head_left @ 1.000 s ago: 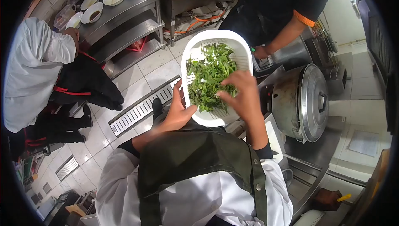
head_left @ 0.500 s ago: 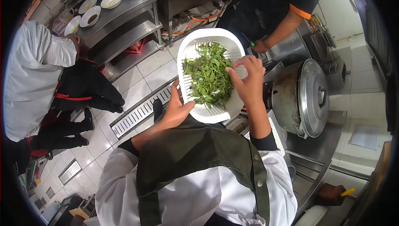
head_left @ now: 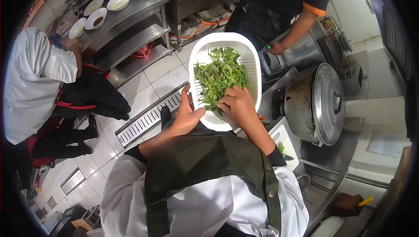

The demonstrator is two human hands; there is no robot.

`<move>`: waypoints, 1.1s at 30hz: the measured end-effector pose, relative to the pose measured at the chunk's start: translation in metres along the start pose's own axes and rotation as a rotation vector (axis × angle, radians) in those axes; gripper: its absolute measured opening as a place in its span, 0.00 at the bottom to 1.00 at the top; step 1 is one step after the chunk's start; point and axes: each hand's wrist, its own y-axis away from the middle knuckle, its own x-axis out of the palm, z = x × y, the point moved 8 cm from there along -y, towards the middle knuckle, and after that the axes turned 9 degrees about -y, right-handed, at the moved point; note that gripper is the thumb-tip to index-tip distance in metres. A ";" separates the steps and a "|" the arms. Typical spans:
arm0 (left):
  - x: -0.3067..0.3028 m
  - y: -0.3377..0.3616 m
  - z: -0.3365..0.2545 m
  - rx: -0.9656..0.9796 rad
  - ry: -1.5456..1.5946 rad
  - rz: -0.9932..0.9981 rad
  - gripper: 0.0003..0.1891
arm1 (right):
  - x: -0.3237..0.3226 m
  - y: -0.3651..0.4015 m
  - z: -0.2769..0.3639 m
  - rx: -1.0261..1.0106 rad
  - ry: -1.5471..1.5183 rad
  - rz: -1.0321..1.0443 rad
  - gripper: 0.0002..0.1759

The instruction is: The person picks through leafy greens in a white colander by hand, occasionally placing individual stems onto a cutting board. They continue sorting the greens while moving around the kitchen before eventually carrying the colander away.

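A white slotted basket [head_left: 257, 69] is held up in front of my apron, with a heap of green leaves [head_left: 220, 71] inside. My left hand [head_left: 187, 117] grips the basket's lower left side, thumb on the rim and fingers along the outer wall. Down in the basket's lower right part is my right hand [head_left: 238, 106], its fingers drawn together in a pinch on some of the leaves. The fingertips are partly hidden among the leaves.
A large lidded metal pot [head_left: 301, 104] stands at the right, near a white cutting board [head_left: 288, 143] with green bits. A co-worker [head_left: 288, 14] holds a green-handled tool ahead. White bowls [head_left: 118, 1] sit on a steel table; another person [head_left: 39, 84] stands left.
My right hand has moved down and left into the leaves, and its fingers have closed. The leaves are shifted about. The co-worker's hand ahead has moved slightly right.
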 end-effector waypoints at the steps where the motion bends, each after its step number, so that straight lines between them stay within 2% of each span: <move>1: 0.000 0.001 0.000 0.010 -0.009 -0.012 0.40 | -0.005 0.002 -0.003 0.020 -0.159 -0.032 0.08; 3: 0.001 0.002 0.002 0.025 -0.001 -0.021 0.40 | -0.020 0.003 -0.003 0.029 -0.488 -0.127 0.03; 6: 0.000 0.001 0.002 0.046 -0.044 -0.031 0.40 | -0.022 0.013 -0.030 0.493 -1.093 -0.183 0.02; 7: 0.001 0.000 0.004 0.011 -0.001 -0.027 0.40 | -0.018 0.013 -0.033 0.486 -1.317 -0.164 0.04; 10: 0.001 0.001 -0.002 0.055 -0.040 -0.017 0.39 | -0.023 0.015 -0.030 0.566 -1.557 -0.181 0.05; 11: 0.002 0.001 -0.004 0.083 -0.031 -0.020 0.39 | -0.024 0.015 -0.029 0.535 -1.597 -0.179 0.06; 14: 0.001 0.004 0.000 0.025 -0.027 -0.028 0.39 | -0.033 0.020 -0.032 0.476 -1.459 -0.189 0.06; 15: 0.001 0.004 -0.001 0.029 -0.016 -0.014 0.39 | -0.039 0.022 -0.037 0.451 -1.304 -0.217 0.07; 18: 0.001 0.005 0.000 0.009 -0.001 -0.009 0.39 | -0.055 0.034 -0.047 0.512 -0.486 -0.225 0.09; 19: 0.001 0.004 -0.001 0.032 -0.010 -0.026 0.39 | -0.066 0.033 -0.036 0.469 -0.274 -0.261 0.10; 22: 0.001 0.008 -0.003 -0.010 -0.003 -0.062 0.37 | -0.084 0.029 -0.006 0.227 0.084 -0.549 0.08; 23: 0.001 0.007 -0.003 0.005 -0.015 -0.056 0.37 | -0.081 0.025 0.002 0.145 0.059 -0.542 0.07; 26: 0.000 0.008 0.001 0.023 -0.036 -0.036 0.40 | -0.043 0.013 0.006 0.155 -0.084 -0.308 0.06; 29: -0.001 0.006 0.002 0.021 -0.033 -0.017 0.40 | 0.007 0.003 -0.009 0.233 -0.050 -0.100 0.05; 33: -0.001 0.006 0.003 0.002 -0.049 -0.020 0.40 | 0.012 -0.004 -0.010 0.241 0.145 -0.211 0.05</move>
